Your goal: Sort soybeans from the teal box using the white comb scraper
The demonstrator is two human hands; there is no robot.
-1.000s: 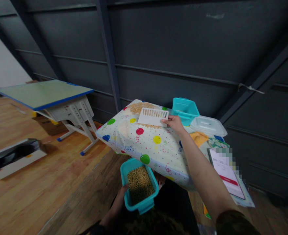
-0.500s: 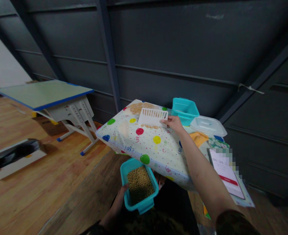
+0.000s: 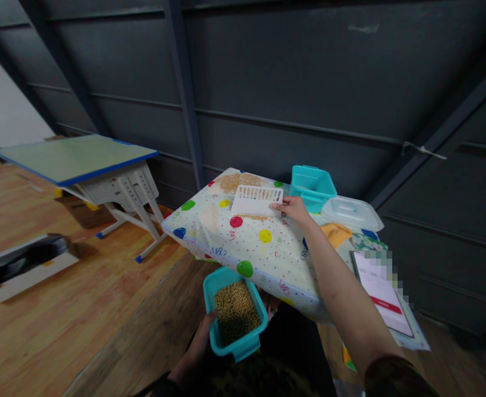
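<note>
My right hand [image 3: 291, 208] pinches the right end of a white slotted plastic plate [image 3: 251, 207], tilted on the balloon-print tablecloth [image 3: 210, 242]. Beige soybeans lie along the plate's lower edge, and a larger bean pile [image 3: 232, 182] spreads just behind it. A small pale heap of grains [image 3: 209, 217] sits to the left of the plate. Below the table's front edge, my left hand [image 3: 204, 330] grips the left side of a turquoise container [image 3: 243, 348], which is partly filled with soybeans [image 3: 237, 311].
A second turquoise container [image 3: 303, 201] stands at the table's back, beside a clear lid [image 3: 352, 213]. An orange cloth [image 3: 336, 235] and a phone [image 3: 381, 292] lie to the right. A green-topped desk [image 3: 77, 157] and an open box [image 3: 23, 267] are at left.
The white plate has shifted slightly left and down in my right hand, its slotted edge tipping a little. My left hand and its container have stayed in place.
</note>
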